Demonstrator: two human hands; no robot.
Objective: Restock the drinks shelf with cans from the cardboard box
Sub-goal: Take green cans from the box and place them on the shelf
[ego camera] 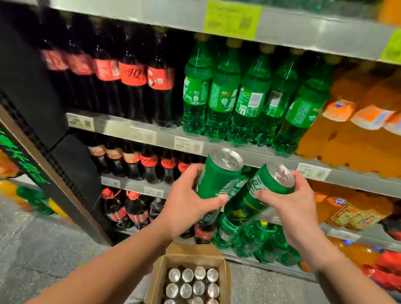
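Left hand [186,202] wraps its fingers and thumb round the lower half of one green can [217,177]. The right hand [289,207] grips a second green can [262,188] near its top, with the fingers curled over its side. Both cans are tall and slim, dark green with pale lettering, and each has a silver lid with a pull tab turned toward the camera. They lean to the right, the second one more steeply, so their lower ends come close together. Whether they touch there I cannot tell. They are held in the air before the shelf rail [252,156], just under the row of green bottles [249,99] that stands between the cola bottles [133,74] and the orange bottles [366,125].

Below the forearms the cardboard box [155,286] sits on the grey floor [16,242] with its flaps open. More cans [192,293] stand upright in it in rows.

Only the lids of the boxed cans show, so most of their colours are hidden. The bottom frame edge cuts off the box's near side. The print on the held cans is smeared and unreadable, as are the price tags [232,19]. The hands hide part of the lower shelves, and the picture's edges are blurred.
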